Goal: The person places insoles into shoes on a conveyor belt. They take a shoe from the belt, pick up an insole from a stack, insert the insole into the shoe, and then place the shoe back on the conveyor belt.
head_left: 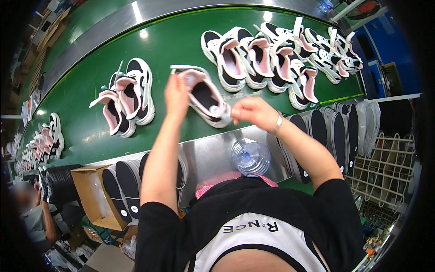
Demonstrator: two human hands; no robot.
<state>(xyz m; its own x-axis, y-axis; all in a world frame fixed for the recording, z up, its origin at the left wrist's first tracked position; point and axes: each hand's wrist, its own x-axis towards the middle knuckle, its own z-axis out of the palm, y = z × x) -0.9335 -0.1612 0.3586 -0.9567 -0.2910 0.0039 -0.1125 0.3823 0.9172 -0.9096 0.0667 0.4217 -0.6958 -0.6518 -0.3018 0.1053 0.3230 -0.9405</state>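
A black and white sneaker (213,114) with a pink lining is tilted over the green work surface in front of me. My left hand (176,97) is closed on its side, near the tongue and collar. At the heel, my right hand (254,112) has its fingers curled in a pinch. Whether they grip the heel's pale tab or something small is too blurred to tell. A dark insole (203,96) shows inside the shoe. Just left stands a pair of similar sneakers (146,97).
More sneakers (232,63) stand in rows at the right, others (56,136) far left. Bundled insoles (335,136) line the near edge beside a clear plastic container (250,158). A cardboard box (106,222), a wire basket (380,170) and a seated person (38,217) flank me.
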